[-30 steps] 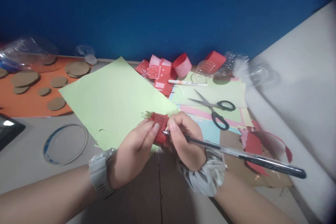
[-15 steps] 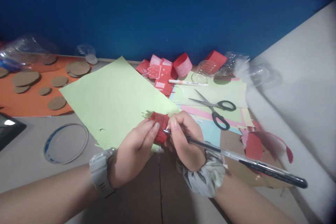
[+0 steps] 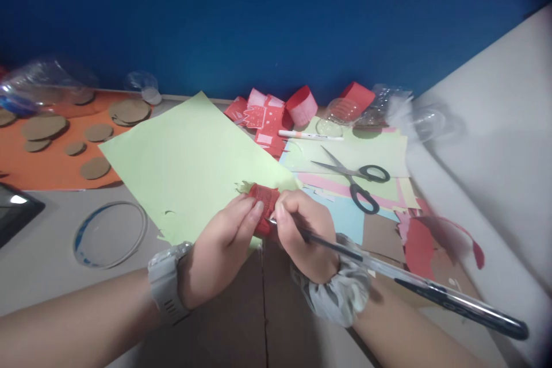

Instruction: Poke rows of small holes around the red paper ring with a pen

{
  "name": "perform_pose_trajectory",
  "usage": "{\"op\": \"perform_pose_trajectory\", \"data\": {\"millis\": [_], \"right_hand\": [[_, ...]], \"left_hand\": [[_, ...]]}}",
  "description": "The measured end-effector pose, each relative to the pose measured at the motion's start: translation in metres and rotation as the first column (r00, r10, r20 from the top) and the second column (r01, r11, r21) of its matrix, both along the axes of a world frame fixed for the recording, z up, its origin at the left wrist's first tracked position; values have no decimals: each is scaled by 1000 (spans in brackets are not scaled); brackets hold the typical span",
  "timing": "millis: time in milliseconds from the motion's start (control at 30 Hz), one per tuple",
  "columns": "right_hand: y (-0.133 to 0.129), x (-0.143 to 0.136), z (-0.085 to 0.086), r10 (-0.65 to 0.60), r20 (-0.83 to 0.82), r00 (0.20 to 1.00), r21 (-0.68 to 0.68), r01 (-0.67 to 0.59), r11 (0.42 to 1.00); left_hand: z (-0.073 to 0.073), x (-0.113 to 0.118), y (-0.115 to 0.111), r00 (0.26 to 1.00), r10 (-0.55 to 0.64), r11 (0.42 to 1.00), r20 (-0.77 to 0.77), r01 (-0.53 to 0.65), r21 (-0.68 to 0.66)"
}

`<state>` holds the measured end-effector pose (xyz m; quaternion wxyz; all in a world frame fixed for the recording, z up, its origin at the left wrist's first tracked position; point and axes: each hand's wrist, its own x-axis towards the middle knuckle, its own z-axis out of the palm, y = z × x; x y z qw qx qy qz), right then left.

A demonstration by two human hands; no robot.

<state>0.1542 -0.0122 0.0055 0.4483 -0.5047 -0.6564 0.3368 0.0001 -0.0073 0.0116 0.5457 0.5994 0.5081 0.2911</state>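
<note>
Near the middle of the worktop (image 3: 52,264), two hands meet over a small red paper roll (image 3: 264,200). The left hand (image 3: 219,253) has its fingers closed around the roll and holds it just above the edge of a big light green sheet (image 3: 185,161). The right hand (image 3: 304,236) has its fingers closed tight on a long pen (image 3: 388,273), and the pen tip touches the roll on its right side. I think the tip is pressing on the paper, but the fingers hide that spot, so it is hard to be sure.

What could go wrong: the roll is thin paper, so a hard push from the pen could poke a hole in it or squash it flat. The tip could also slip off and jab the left thumb, which sits right beside it.

On the right there is little room. Scissors (image 3: 356,181) lie open on a pile of coloured sheets (image 3: 345,218), near the right hand, and torn red scraps (image 3: 420,238) lie past them. The long back end of the pen sticks out over that side. On the left the worktop has more open room, with only a clear ring (image 3: 110,234) and, further off, brown card circles (image 3: 43,126) on an orange sheet (image 3: 43,175).
</note>
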Motion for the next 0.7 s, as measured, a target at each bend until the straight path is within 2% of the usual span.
{"op": "perform_pose_trajectory", "data": {"millis": [133,300,433,533,633,700], "right_hand": [[0,0,0,-54,-7,999,-12,54,998],[1,-1,-2,5,17,1000,74,-6,997],[1,-1,-2,-35,-13,999,33,36,999],[2,0,-2,12,-8,1000,63,-11,998],[1,0,-6,51,-110,993,88,-41,995],[-2,0,-12,33,-227,973,140,-1,990]], "left_hand": [[0,0,-1,999,48,999,-17,-48,11],[2,1,-1,1000,20,1000,1,-20,-16],[0,1,-1,999,45,999,-1,-45,-9],[-2,0,-2,999,36,999,29,-36,3],[-2,-1,-2,996,40,999,78,-41,13],[1,-2,-2,991,28,999,131,-33,34]]}}
